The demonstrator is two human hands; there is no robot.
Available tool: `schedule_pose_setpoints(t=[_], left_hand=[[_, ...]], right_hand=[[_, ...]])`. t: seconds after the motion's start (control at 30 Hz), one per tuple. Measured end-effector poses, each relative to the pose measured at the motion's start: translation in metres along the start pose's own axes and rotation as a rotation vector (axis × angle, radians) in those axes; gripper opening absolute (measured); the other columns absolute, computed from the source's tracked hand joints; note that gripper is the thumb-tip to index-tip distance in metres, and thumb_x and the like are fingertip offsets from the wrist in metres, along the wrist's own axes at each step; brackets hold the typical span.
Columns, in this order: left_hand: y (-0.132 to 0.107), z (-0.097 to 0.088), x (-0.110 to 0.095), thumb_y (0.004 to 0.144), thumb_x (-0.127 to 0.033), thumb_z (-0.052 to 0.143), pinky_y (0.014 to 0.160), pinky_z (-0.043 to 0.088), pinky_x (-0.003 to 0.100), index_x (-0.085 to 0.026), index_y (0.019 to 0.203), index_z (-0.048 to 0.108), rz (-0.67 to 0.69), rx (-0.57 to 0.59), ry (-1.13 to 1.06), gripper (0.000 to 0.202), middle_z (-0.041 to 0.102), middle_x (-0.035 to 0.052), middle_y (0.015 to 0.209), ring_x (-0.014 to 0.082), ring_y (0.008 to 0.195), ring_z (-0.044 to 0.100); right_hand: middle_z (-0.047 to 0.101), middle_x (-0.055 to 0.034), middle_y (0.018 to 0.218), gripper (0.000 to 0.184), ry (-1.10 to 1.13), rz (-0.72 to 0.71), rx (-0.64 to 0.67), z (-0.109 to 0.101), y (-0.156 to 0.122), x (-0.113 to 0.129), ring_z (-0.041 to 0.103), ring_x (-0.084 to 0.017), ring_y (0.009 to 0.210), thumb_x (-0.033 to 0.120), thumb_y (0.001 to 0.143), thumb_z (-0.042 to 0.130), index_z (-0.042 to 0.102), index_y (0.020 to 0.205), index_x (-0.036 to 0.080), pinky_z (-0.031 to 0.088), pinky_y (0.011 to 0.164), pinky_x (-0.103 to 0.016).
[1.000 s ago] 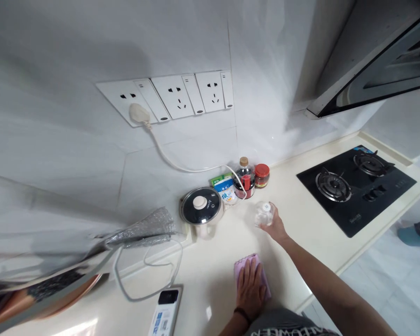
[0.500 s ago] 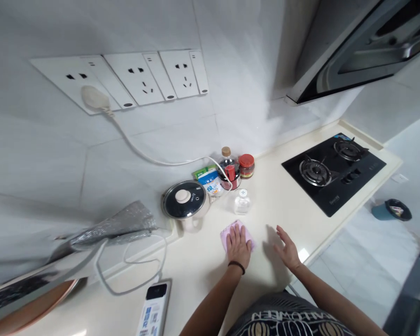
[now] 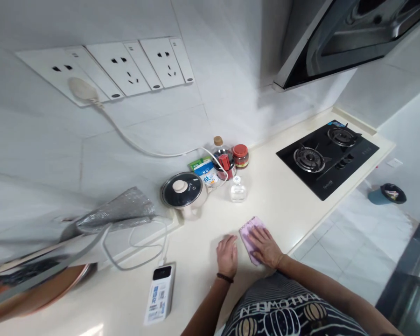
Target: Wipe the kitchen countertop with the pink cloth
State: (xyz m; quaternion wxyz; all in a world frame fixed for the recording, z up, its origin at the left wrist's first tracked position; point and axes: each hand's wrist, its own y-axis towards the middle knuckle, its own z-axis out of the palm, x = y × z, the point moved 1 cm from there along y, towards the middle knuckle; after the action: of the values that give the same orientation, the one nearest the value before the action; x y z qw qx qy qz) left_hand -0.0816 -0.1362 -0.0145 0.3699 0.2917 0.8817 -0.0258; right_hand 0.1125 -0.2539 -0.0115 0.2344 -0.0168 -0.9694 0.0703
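Note:
My right hand [image 3: 266,247] lies flat, fingers spread, on a pink cloth [image 3: 249,231] on the cream countertop [image 3: 287,205]. My left hand [image 3: 227,255] rests open on the bare counter just left of the cloth, a dark band on its wrist. A small clear glass bottle [image 3: 238,192] stands upright a little beyond the cloth, untouched by either hand.
Behind the bottle stand a small electric pot [image 3: 184,191] with a glass lid, a blue-white packet [image 3: 207,173], a dark sauce bottle [image 3: 223,161] and a red-lidded jar [image 3: 240,155]. A gas hob [image 3: 325,156] is at right. A power bank [image 3: 159,294] and cable lie at left.
My right hand let go of the glass bottle, drew back and came down on the pink cloth. My left hand slid off the cloth onto the counter beside it.

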Motion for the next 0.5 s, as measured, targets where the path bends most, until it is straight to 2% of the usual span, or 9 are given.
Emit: schedule_pose_setpoints(t=[0.07,0.13,0.23,0.33,0.4,0.5], left_hand=[[-0.010,-0.031,0.022,0.098,-0.036,0.040,0.099,0.048,0.048,-0.020,0.108,0.074,-0.115,-0.042,0.085,0.039,0.072,0.0125,0.109,0.0274,0.107,0.063],[-0.025,-0.062,0.040,0.096,-0.043,0.043,0.100,0.046,0.050,-0.019,0.112,0.072,-0.262,-0.125,0.217,0.041,0.070,0.0146,0.109,0.0307,0.108,0.062],[-0.049,-0.103,0.059,0.090,-0.058,0.048,0.106,0.042,0.055,-0.012,0.137,0.057,-0.460,-0.275,0.429,0.066,0.062,0.0224,0.130,0.0378,0.125,0.054],[-0.068,-0.134,0.073,0.084,-0.068,0.051,0.109,0.037,0.063,-0.008,0.152,0.036,-0.652,-0.350,0.587,0.092,0.039,0.0302,0.155,0.0453,0.142,0.039],[-0.074,-0.148,0.081,0.082,-0.069,0.052,0.108,0.035,0.067,-0.008,0.154,0.030,-0.789,-0.295,0.626,0.097,0.036,0.0318,0.157,0.0478,0.144,0.036],[-0.072,-0.161,0.094,0.082,-0.068,0.051,0.104,0.040,0.065,-0.010,0.153,0.033,-0.932,-0.086,0.574,0.093,0.053,0.0291,0.143,0.0464,0.133,0.049]], right_hand=[[0.020,-0.0038,0.172,0.071,-0.039,-0.015,0.064,0.008,0.009,0.005,0.012,-0.032,0.160,0.042,0.098,0.054,0.029,0.163,0.033,0.013,0.127,-0.060],[0.023,-0.0014,0.171,0.065,-0.071,-0.018,0.092,0.012,0.015,0.000,0.016,-0.031,0.159,0.041,0.100,0.050,0.032,0.161,0.035,0.012,0.127,-0.059],[0.025,0.0010,0.171,0.060,-0.140,0.077,0.077,0.004,0.017,-0.025,0.018,-0.029,0.159,0.036,0.101,0.043,0.034,0.160,0.037,0.013,0.127,-0.056],[0.024,0.0009,0.171,0.059,-0.221,0.281,0.027,-0.018,0.011,-0.062,0.018,-0.028,0.159,0.033,0.102,0.036,0.034,0.161,0.036,0.015,0.127,-0.057],[0.023,0.0006,0.171,0.058,-0.248,0.424,-0.013,-0.035,0.003,-0.087,0.018,-0.028,0.159,0.032,0.103,0.033,0.033,0.161,0.035,0.016,0.126,-0.057],[0.025,-0.0010,0.171,0.057,-0.214,0.606,-0.079,-0.055,-0.009,-0.118,0.020,-0.030,0.158,0.033,0.104,0.031,0.034,0.161,0.034,0.020,0.124,-0.060]])
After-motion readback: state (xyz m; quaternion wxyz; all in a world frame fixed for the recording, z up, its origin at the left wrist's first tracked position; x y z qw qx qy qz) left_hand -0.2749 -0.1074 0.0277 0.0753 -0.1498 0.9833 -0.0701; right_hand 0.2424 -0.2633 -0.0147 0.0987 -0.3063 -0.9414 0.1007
